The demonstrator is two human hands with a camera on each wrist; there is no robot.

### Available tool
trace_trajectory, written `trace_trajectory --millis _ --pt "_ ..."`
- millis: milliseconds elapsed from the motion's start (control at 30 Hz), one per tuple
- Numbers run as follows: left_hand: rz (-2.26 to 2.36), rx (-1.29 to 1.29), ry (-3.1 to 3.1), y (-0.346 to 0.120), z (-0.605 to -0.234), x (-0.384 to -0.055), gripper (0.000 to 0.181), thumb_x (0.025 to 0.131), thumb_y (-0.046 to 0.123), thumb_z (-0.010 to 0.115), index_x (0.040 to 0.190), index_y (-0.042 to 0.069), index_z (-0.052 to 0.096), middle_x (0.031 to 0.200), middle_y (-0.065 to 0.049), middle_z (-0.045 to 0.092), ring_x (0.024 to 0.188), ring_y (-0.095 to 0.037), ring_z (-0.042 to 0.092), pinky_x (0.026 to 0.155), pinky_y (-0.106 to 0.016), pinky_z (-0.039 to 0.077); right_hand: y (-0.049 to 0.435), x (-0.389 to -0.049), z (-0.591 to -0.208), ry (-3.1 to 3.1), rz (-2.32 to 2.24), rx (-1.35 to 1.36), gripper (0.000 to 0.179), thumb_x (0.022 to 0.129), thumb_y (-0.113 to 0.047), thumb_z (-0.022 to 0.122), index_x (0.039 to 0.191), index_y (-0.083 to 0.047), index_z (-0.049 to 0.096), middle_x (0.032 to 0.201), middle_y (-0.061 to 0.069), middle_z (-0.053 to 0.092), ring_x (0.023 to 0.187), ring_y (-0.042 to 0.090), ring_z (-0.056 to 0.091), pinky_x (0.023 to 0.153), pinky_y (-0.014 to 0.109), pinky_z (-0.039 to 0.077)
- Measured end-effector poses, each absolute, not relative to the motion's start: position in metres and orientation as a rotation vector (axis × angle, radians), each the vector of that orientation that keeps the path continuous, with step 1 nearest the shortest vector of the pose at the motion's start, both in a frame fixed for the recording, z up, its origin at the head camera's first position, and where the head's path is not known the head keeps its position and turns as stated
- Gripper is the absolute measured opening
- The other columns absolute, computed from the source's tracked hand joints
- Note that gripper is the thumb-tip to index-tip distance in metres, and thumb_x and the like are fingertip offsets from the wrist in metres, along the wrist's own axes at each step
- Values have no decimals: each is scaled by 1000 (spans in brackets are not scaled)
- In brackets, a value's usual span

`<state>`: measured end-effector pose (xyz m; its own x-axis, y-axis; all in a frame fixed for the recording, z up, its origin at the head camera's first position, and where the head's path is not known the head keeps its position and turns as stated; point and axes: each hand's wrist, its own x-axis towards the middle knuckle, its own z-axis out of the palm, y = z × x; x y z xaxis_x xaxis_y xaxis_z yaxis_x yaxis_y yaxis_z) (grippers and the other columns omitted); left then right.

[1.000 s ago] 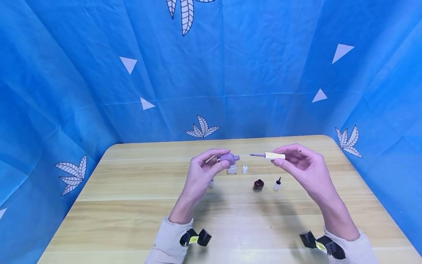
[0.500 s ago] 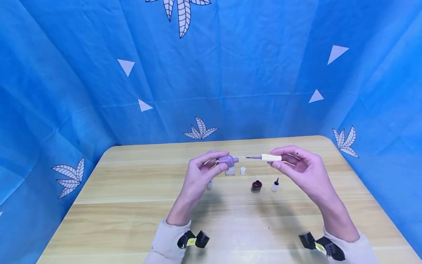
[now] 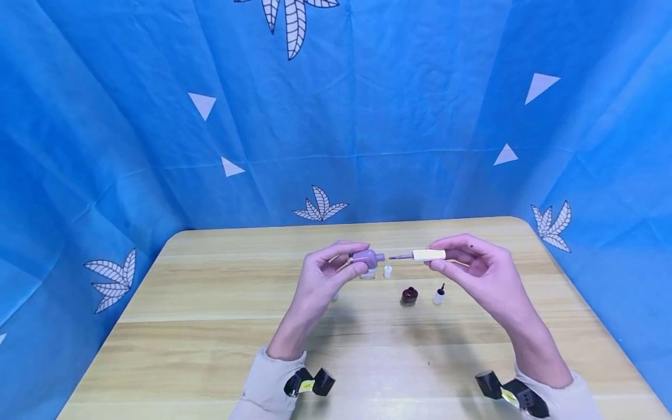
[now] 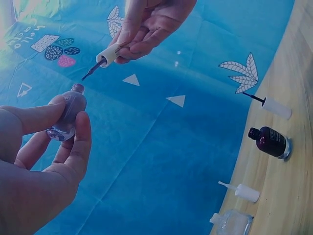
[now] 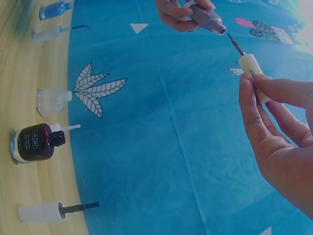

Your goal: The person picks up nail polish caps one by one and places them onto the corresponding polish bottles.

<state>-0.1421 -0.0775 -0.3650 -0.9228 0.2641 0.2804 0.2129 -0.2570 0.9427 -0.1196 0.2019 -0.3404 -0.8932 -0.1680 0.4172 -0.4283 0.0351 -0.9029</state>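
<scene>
My left hand grips a purple nail polish bottle between thumb and fingers, raised above the table. The uncapped bottle lies almost sideways in the head view, its neck facing right. Opposite it, my right hand pinches a white brush cap whose purple-coated brush points left. In the right wrist view, the brush has its tip right at the open mouth of the bottle. The left wrist view shows the tip just off the bottle neck. My left fingers hide part of the bottle.
On the wooden table stand an open dark red nail polish bottle and its brush cap. Behind are a clear bottle with a white brush cap, and a blue bottle with its cap. A blue curtain surrounds the table.
The right hand has brought the brush leftward, and the bottle's neck has shifted slightly right. The gap between brush tip and bottle mouth has narrowed. Both hands keep their hold.
</scene>
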Motion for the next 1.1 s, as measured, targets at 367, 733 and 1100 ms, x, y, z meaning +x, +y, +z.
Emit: trace_trajectory --millis 367,733,1100 --pt "2393 660 1867 -76 -366 -142 33 90 -6 74 122 -10 68 125 -19 64 117 -32 63 101 -41 56 201 -121 -342 -2140 1957 626 28 89 14 71 116 8 68 105 15 73 95 21 75 80 28 63" --pt "2360 651 1871 -76 -366 -142 33 90 -6 74 122 -8 69 123 -19 65 116 -32 65 101 -41 57 197 -121 -343 -2140 1952 658 28 88 14 72 115 8 69 106 15 73 98 22 74 81 27 62" --pt "2357 669 1854 -75 -367 -142 34 88 -9 75 121 -11 68 119 -18 67 115 -36 65 98 -41 58 196 -121 -344 -2204 1922 663 28 89 11 73 116 5 70 109 15 72 98 22 74 76 25 62"
